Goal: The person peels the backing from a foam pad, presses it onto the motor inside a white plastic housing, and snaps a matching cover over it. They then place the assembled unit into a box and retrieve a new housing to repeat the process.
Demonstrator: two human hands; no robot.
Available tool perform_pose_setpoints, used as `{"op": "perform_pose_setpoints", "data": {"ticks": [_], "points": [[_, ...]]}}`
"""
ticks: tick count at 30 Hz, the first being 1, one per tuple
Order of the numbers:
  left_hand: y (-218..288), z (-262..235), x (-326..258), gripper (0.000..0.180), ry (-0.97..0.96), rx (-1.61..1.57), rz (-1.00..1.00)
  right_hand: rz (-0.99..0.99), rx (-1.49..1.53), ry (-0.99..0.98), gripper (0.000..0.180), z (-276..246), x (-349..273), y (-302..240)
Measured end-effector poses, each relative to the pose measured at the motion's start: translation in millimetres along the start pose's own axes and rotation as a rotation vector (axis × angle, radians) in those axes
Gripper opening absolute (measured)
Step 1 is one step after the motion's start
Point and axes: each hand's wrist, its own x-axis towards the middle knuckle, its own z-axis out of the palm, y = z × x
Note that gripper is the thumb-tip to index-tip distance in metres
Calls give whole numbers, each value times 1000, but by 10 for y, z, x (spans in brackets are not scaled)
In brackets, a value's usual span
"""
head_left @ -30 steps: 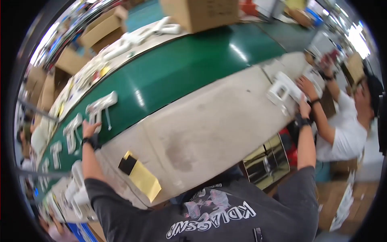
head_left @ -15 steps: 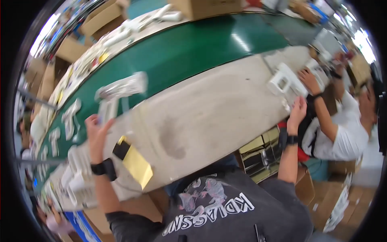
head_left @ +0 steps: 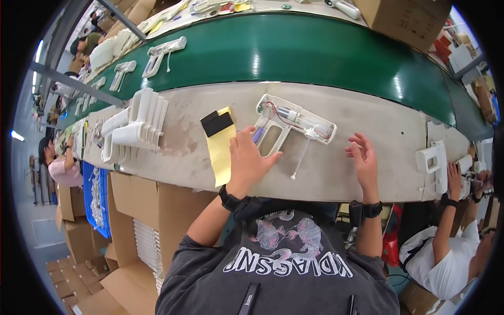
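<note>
A white pistol-shaped housing (head_left: 299,116) lies on the table in front of me, its inner side up. Inside it show a metal cylinder like a motor, red wires and a purple part in the handle; a thin white rod (head_left: 299,160) with a knobbed end sticks out toward me. My left hand (head_left: 249,161) grips the lower end of the handle, fingers on one side and thumb on the other. To the right of the housing, my right hand (head_left: 362,161) hovers with loosely bent fingers, empty. A yellow strip (head_left: 219,152) with a black pad (head_left: 217,124) lies beside my left hand.
White housing shells (head_left: 137,128) stand stacked at the left. Similar pistol-shaped units lie on the green conveyor belt (head_left: 220,58) beyond the table. At the right, a co-worker's hand (head_left: 454,178) is beside another white unit (head_left: 433,163). Open cartons (head_left: 134,194) stand below left.
My left hand has brought the housing from the belt to the table before me. My right hand has left the white unit at the right and come back toward the middle. The view has turned.
</note>
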Motion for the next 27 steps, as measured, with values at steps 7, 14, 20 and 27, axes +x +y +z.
{"op": "perform_pose_setpoints", "data": {"ticks": [7, 14, 20, 27], "points": [[-207, -487, -2, 71, -441, -167, -356, -17, -254, -59, 41, 158, 211, -105], [-1443, -328, 404, 59, 354, 173, -165, -184, -309, -75, 32, 348, 192, -550], [-1541, -517, 384, 40, 19, -424, -356, -345, -332, -349, 21, 935, 131, -1064], [-662, -1153, -84, 33, -210, -747, -273, -821, -371, -526, 35, 1694, 10, -1239]]}}
